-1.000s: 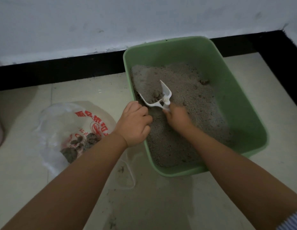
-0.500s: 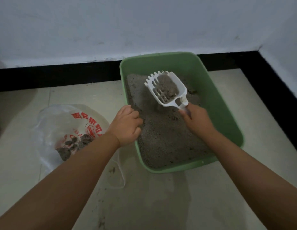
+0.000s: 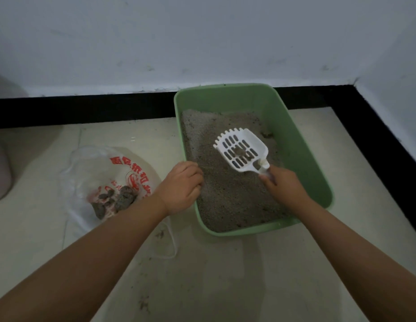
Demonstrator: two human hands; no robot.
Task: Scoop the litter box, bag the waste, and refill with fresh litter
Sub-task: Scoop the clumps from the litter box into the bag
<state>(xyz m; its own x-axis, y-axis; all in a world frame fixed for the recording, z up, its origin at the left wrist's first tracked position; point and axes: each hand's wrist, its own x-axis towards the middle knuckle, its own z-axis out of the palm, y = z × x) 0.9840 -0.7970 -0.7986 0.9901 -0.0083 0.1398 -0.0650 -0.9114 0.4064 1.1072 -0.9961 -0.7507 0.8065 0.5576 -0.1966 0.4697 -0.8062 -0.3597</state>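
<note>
Your right hand (image 3: 284, 185) grips the handle of the white slotted scoop (image 3: 241, 149), holding it above the grey litter (image 3: 227, 194) with a small dark clump (image 3: 239, 151) resting on the slots. Your left hand (image 3: 181, 187) is curled over the near-left rim of the green litter box (image 3: 304, 145). To the left, on the floor (image 3: 221, 275), the plastic bag (image 3: 109, 180) holds dark clumps of waste.
</note>
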